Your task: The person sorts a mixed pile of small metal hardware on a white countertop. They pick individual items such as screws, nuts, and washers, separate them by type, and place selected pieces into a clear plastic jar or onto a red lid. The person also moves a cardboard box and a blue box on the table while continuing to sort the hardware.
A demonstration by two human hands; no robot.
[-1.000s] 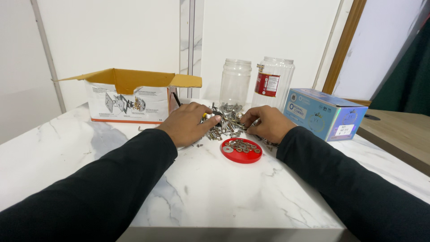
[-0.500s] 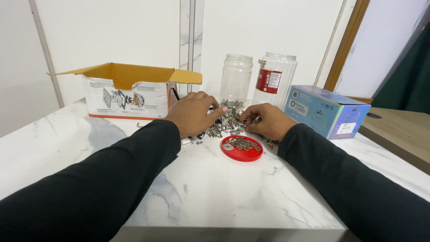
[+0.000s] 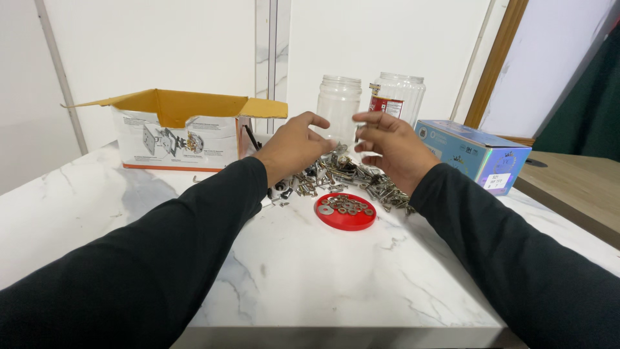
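Hands held above the centre of the frame: left hand [image 3: 294,145] and right hand [image 3: 391,152], fingertips turned toward each other, fingers half curled, neither fully open nor closed. Cannot tell whether a small piece sits pinched between them. Just below, mid-frame, a pile of screws and bolts [image 3: 342,176] on the marble table [image 3: 310,278]; in front of it a red lid [image 3: 349,223] carrying washers [image 3: 345,205]. Behind, two clear jars [image 3: 339,106], an open cardboard box [image 3: 174,139] upper left, a blue box [image 3: 475,155] at right. Seemingly mid-sort, picking pieces out of the pile. Next move calling for a fine pinch on one small part without scattering the rest.
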